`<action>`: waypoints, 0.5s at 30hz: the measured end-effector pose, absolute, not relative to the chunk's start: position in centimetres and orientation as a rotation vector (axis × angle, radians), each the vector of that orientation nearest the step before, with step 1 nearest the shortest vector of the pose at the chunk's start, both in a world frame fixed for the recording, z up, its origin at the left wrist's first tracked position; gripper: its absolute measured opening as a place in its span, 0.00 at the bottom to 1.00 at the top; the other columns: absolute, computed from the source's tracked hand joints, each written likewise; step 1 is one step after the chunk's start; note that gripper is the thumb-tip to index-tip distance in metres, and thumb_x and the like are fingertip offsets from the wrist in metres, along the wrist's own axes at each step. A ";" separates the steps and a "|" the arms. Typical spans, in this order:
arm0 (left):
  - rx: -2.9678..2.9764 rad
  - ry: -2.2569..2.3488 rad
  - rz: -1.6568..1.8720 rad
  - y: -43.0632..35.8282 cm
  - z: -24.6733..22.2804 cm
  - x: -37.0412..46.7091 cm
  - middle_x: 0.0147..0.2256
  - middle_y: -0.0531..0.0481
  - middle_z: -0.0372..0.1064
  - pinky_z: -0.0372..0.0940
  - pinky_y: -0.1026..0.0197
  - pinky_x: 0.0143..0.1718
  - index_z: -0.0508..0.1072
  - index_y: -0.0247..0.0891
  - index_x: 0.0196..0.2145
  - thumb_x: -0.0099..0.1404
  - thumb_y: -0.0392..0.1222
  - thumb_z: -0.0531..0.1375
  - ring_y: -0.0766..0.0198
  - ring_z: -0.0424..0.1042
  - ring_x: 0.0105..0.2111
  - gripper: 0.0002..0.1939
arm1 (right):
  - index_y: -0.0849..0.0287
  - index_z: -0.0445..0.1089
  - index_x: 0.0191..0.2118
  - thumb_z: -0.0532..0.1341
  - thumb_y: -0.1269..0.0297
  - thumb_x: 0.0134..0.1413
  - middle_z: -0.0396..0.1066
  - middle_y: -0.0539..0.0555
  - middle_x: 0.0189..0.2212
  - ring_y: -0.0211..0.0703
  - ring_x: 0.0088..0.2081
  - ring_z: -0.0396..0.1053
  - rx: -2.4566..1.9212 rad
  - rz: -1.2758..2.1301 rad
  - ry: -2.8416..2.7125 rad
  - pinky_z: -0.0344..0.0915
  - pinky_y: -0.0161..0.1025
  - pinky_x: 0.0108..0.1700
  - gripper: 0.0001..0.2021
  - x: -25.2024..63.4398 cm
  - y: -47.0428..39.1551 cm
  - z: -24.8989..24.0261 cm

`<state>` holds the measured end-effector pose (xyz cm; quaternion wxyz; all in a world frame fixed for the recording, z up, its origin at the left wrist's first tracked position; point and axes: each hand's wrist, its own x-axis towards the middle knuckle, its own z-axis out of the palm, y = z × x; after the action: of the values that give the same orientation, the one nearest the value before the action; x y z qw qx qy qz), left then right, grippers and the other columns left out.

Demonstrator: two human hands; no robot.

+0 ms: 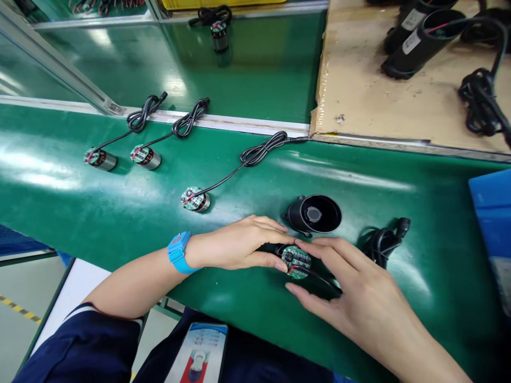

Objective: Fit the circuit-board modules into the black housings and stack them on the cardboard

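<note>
A small motor with a round green circuit board (pixel 297 259) on its end is gripped between the thumb and fingers of my left hand (pixel 251 244); its body is mostly hidden. My right hand (pixel 347 276) curves around the board's right side, thumb and fingers apart, with the index fingertip at the board's upper edge. From the board a black cable runs under my right hand, where I lose sight of it. Just behind my hands a black plastic cup-shaped housing (pixel 293 214) lies with its mouth facing me. A coiled black cable (pixel 381 246) rests right of it.
Three more motors with boards and coiled cables, such as the nearest motor (pixel 195 200), lie on the green bench (pixel 131 229). Cardboard (pixel 359 106) at back right carries black tubes (pixel 423 45) and cables. A blue bin (pixel 493 213) stands right; a phone (pixel 199 351) is near my lap.
</note>
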<state>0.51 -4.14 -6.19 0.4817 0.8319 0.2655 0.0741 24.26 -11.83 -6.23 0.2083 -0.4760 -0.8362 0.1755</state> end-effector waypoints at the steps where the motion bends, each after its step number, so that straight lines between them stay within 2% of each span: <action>1: 2.028 0.645 0.181 -4.1 -6.2 0.5 0.60 0.39 0.70 0.62 0.49 0.64 0.72 0.38 0.60 0.68 0.48 0.65 0.50 0.66 0.63 0.25 | 0.60 0.70 0.54 0.65 0.55 0.59 0.75 0.60 0.45 0.53 0.47 0.77 -1.330 0.438 -2.306 0.78 0.45 0.43 0.20 23.9 -11.8 -6.3; 4: 2.016 0.638 0.207 -4.1 -6.2 0.5 0.59 0.41 0.71 0.62 0.49 0.64 0.73 0.40 0.60 0.68 0.46 0.66 0.51 0.67 0.63 0.24 | 0.60 0.70 0.50 0.66 0.60 0.57 0.76 0.59 0.44 0.52 0.45 0.77 -1.296 0.393 -2.240 0.77 0.46 0.45 0.17 23.3 -11.7 -6.6; 7: 2.002 0.640 0.237 -4.2 -6.3 0.4 0.59 0.43 0.72 0.63 0.49 0.64 0.73 0.42 0.59 0.68 0.47 0.66 0.51 0.68 0.62 0.24 | 0.60 0.70 0.52 0.67 0.62 0.56 0.77 0.58 0.44 0.49 0.45 0.77 -1.224 0.419 -2.261 0.76 0.44 0.46 0.18 23.5 -11.5 -6.7; 10: 2.009 0.636 0.246 -4.3 -6.3 0.3 0.59 0.43 0.72 0.63 0.49 0.64 0.73 0.41 0.60 0.68 0.48 0.65 0.51 0.68 0.62 0.24 | 0.60 0.69 0.55 0.67 0.64 0.56 0.77 0.58 0.46 0.48 0.46 0.76 -1.190 0.457 -2.296 0.76 0.43 0.46 0.21 23.8 -11.4 -6.7; 15: 2.024 0.621 0.242 -4.2 -6.4 0.4 0.59 0.40 0.72 0.64 0.51 0.63 0.72 0.37 0.59 0.69 0.48 0.65 0.51 0.68 0.62 0.24 | 0.61 0.71 0.51 0.67 0.66 0.54 0.78 0.58 0.41 0.47 0.41 0.78 -1.150 0.375 -2.246 0.75 0.42 0.43 0.18 23.4 -11.1 -7.1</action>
<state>0.40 -4.22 -6.45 0.4843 0.8310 0.2550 0.0994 23.44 -11.06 -7.09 0.2909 -0.4314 -0.8423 0.1406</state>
